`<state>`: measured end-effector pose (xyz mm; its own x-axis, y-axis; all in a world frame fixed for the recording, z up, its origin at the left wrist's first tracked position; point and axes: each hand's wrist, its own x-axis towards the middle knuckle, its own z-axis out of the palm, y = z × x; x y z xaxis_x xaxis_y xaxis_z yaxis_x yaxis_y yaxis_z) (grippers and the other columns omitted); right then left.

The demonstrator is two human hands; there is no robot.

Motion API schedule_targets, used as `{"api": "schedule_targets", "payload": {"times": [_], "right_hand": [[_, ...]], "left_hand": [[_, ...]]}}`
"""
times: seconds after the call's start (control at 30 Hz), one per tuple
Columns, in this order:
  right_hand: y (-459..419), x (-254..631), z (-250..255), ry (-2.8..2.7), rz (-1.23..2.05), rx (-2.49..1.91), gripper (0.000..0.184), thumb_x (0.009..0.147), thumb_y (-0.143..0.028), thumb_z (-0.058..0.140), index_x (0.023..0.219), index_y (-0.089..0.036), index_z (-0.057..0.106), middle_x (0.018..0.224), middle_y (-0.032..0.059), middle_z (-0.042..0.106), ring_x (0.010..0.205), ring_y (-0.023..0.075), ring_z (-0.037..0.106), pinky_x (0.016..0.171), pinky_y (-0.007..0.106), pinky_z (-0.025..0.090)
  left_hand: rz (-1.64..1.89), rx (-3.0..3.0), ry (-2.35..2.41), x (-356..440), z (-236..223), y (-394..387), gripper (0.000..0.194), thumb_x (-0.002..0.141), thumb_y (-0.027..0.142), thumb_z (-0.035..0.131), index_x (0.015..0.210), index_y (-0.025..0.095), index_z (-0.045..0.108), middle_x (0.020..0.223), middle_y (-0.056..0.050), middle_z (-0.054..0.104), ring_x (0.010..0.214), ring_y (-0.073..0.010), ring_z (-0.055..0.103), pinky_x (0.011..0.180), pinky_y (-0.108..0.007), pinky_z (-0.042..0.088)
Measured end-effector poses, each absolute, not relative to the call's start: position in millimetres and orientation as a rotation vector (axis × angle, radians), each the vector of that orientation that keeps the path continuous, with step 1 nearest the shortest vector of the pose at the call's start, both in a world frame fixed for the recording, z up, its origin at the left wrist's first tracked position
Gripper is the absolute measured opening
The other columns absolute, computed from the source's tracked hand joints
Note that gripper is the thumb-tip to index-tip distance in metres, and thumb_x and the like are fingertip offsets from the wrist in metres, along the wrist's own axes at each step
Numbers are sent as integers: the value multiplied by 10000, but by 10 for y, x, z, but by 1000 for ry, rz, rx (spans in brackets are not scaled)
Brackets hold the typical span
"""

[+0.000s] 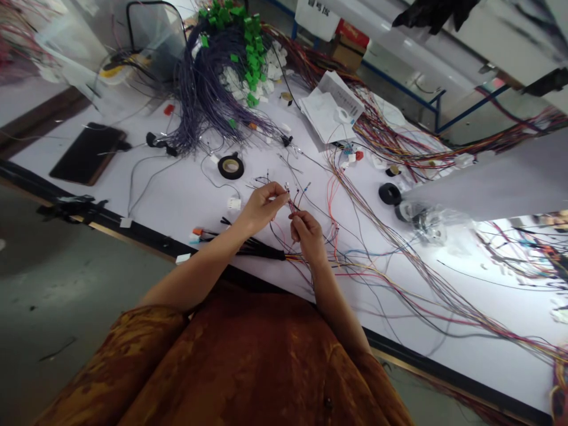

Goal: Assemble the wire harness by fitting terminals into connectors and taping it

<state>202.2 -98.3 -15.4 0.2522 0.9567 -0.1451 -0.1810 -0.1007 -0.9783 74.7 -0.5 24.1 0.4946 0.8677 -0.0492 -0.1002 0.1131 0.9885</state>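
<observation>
Foreground: my orange-brown patterned garment (248, 361) fills the lower edge, and my bare forearms reach past the black edge of the worktop (110, 218).

Centre: my left grip (261, 207) is narrow, thumb and fingertips pinched on thin wires with small metal terminals (290, 204). These wires, the things in hand, stand just above the worktop between my two hands. My right grip (308, 234) is also narrow, its fingers curled close on the same cluster, though the exact strands held are too fine to tell.

Just below: a black wire bundle (261, 251) lies on the worktop, and a small white connector housing (234, 203) sits left of my left grip. Loose multicoloured wires (426, 284) fan out to the right.

Middle distance: a roll of black tape (231, 167) lies ahead of my hands; a second black roll (389, 193) lies to the right, beside a clear plastic bag (421, 223).

Far field: a large bundle of purple wires (204, 100) ends in green connectors (248, 59), with loose papers (331, 109) to its right and a flat dark pad (86, 154) to its left.
</observation>
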Motion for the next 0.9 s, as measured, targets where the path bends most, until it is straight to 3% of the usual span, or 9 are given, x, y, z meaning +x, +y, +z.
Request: {"api": "schedule_targets", "payload": {"times": [0.13, 0.23, 0.43, 0.63, 0.73, 0.83, 0.9], "right_hand": [[-976, 2017, -209, -784, 1246, -1331, 292, 838, -483, 616, 880, -195, 639, 533, -81, 411, 440, 63, 345, 445, 219, 269], [-970, 2000, -215, -652, 1219, -1333, 317, 820, -514, 615, 819, -197, 608, 551, -70, 463, 438, 65, 403, 436, 216, 316], [-1034, 2040, -287, -637, 1344, -1313, 297, 790, -473, 656, 794, -196, 551, 707, -34, 610, 541, 76, 581, 534, 214, 474], [-1086, 2117, -413, -612, 1299, -1480, 225, 824, -423, 585, 841, -212, 509, 654, -46, 600, 520, 94, 571, 542, 238, 512], [-1100, 2165, -307, -727, 1003, -1674, 166, 837, -364, 571, 835, -215, 496, 651, -41, 582, 546, 109, 568, 573, 259, 506], [-1032, 2140, -97, -983, 553, -1707, 127, 864, -326, 574, 885, -223, 505, 779, -10, 615, 718, 126, 612, 720, 280, 514], [-906, 2052, 28, -1247, 655, -1584, 147, 866, -309, 592, 962, -222, 523, 916, 22, 656, 873, 140, 638, 842, 304, 507]], "left_hand": [[872, 1272, 806, 684, 194, -47, 193, 810, 330, 653, 744, 188, 540, 599, 52, 521, 391, -37, 355, 379, -193, 281], [896, 1267, 826, 618, 157, -60, 213, 818, 355, 655, 759, 174, 560, 726, 3, 634, 396, -25, 366, 378, -198, 276], [1031, 1139, 835, 418, 4, -125, 248, 831, 367, 671, 746, 182, 530, 711, 13, 626, 390, -19, 323, 387, -205, 243], [1045, 990, 883, 222, -204, -261, 301, 791, 366, 723, 716, 181, 498, 783, 0, 667, 412, -16, 348, 390, -192, 242], [1001, 1027, 882, 178, -233, -250, 253, 804, 349, 720, 737, 177, 546, 705, 9, 648, 395, -19, 359, 384, -187, 244], [947, 1104, 892, 181, -188, -197, 203, 826, 341, 699, 771, 176, 594, 690, 8, 642, 404, -27, 381, 389, -184, 269], [933, 1124, 886, 200, -136, -163, 192, 833, 335, 689, 773, 172, 608, 699, 3, 639, 425, -31, 393, 405, -180, 299]]}}
